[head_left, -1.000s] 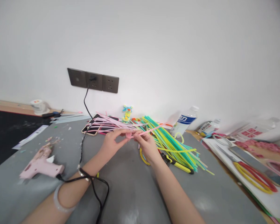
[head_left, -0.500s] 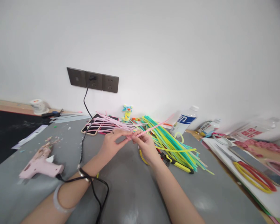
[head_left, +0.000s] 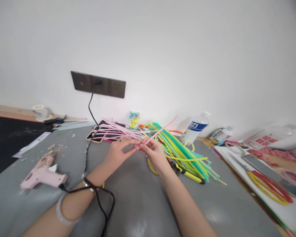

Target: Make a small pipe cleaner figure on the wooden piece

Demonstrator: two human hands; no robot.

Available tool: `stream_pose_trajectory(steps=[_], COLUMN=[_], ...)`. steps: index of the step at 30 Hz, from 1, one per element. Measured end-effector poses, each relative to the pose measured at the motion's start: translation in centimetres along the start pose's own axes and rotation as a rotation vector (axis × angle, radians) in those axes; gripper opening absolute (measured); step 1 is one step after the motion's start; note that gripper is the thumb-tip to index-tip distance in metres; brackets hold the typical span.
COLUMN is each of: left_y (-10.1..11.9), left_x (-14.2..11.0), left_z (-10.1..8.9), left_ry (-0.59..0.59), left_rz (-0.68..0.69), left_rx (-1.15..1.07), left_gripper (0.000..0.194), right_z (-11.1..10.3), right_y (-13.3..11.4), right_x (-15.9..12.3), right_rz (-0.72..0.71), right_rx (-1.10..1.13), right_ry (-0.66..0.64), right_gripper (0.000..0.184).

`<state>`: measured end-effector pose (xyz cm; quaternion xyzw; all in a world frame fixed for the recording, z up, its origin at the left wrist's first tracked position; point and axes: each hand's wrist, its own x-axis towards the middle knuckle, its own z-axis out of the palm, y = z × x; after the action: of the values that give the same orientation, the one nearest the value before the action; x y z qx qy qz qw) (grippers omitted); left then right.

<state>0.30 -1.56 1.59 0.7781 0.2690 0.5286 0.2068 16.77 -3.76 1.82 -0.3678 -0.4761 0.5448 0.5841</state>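
Note:
My left hand (head_left: 119, 151) and my right hand (head_left: 155, 154) meet above the grey table (head_left: 138, 204), both pinched on one pink strip (head_left: 162, 127). The strip's coiled end sits between my fingertips, and its free end slants up to the right toward the wall. Behind my hands lies a pile of pink strips (head_left: 113, 130) and a larger pile of green and yellow strips (head_left: 182, 148). A pale bangle and a dark band circle my left wrist.
A pink glue gun (head_left: 43, 174) lies at the left, its black cord (head_left: 93, 154) running up to a wall socket (head_left: 98, 85). A water bottle (head_left: 194, 128) stands at the back. Yellow-handled pliers (head_left: 187, 172), scissors (head_left: 268, 184) on a white board, a small colourful figure (head_left: 134, 119).
The free end of the pink strip has swung upward, from nearly flat to slanting up toward the wall. My hands stayed in place, fingers working at the coil.

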Motion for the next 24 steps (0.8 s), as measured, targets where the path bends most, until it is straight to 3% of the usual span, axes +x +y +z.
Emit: stream_pose_trajectory(steps=[6, 10, 18, 21, 24], left_y=[0.21, 0.27, -0.41, -0.48, -0.36], left_x=[-0.31, -0.41, -0.83, -0.66, -0.41], left_z=[-0.07, -0.14, 0.11, 0.1, 0.11], left_ry=[-0.014, 0.001, 0.024, -0.001, -0.027], left_rz=[-0.157, -0.087, 0.035, 0.091, 0.074], left_rx=[0.038, 0.105, 0.204, 0.21, 0.157], left_gripper=[0.027, 0.02, 0.025, 0.016, 0.013], right_z=[0.07, 0.16, 0.06, 0.08, 0.11], right_y=[-0.17, -0.06, 0.3, 0.41, 0.24], right_x=[-0.07, -0.12, -0.22, -0.17, -0.08], right_rz=[0.006, -0.006, -0.054, -0.05, -0.035], right_rx=[-0.035, -0.03, -0.038, -0.046, -0.037], right_ry=[-0.001, -0.013, -0.01, -0.005, 0.002], right_gripper=[0.028, 0.027, 0.025, 0.027, 0.028])
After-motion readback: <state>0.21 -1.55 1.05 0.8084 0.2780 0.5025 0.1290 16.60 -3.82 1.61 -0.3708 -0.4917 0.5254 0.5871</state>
